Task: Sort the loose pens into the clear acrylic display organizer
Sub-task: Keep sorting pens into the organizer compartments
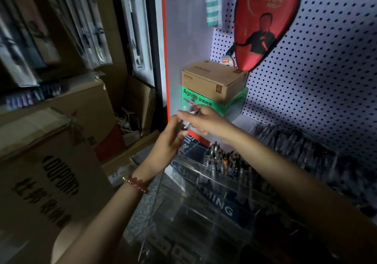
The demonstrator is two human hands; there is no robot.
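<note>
Gripping silvery loose pens (190,115) in our right hand (204,122) above the clear acrylic organizer (184,162), hold of the left hand (168,141) unclear, we judge its rear row (222,159) stocked, front tiers (204,208) unfilled.

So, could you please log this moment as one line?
left hand: holds pens | right hand: holds pens | place: above organizer | organizer: partly filled

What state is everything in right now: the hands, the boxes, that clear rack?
Right hand: pinching loose pens, raised.
Left hand: touching the same pens; grip blurred.
Clear organizer: upright, some compartments filled with standing pens.
Brown box: closed, stacked on green box.
</note>
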